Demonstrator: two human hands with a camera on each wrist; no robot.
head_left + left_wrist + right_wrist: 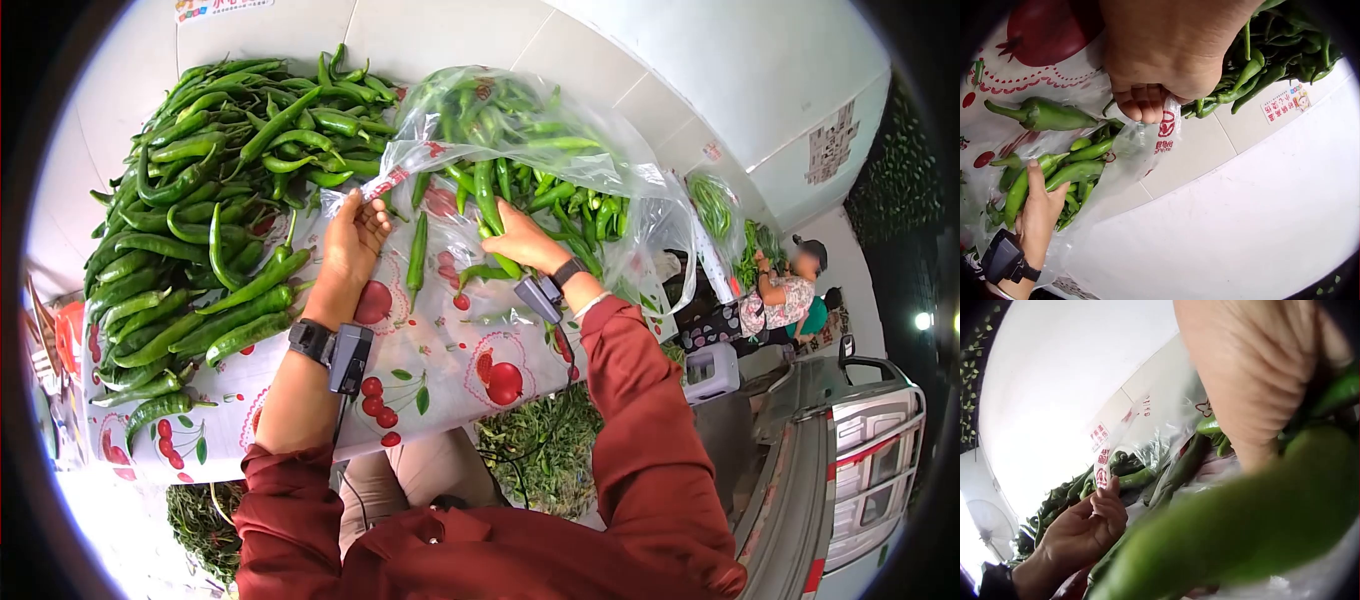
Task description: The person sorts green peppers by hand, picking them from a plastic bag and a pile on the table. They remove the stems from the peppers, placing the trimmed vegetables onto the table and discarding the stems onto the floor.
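Note:
My left hand [352, 238] pinches the red-printed rim of a clear plastic bag [440, 152], holding its mouth up. In the left wrist view, curled fingers [1141, 106] grip that film. At the bag's mouth, my right hand [525, 243] holds long green peppers [487, 195], with the thumb and fingers around them. One pepper [1235, 525] looms blurred beneath the palm in the right wrist view. More peppers [600, 215] lie inside the bag. Between my hands, a single pepper [417, 262] lies lengthwise near the bag's opening.
A large heap of green peppers [190, 150] covers the left of the table, on a fruit-print tablecloth [440, 365]. Tiled wall [300, 35] rises behind. At the right stand another bag of greens [710, 205], a person [790, 295] and a vehicle [850, 440].

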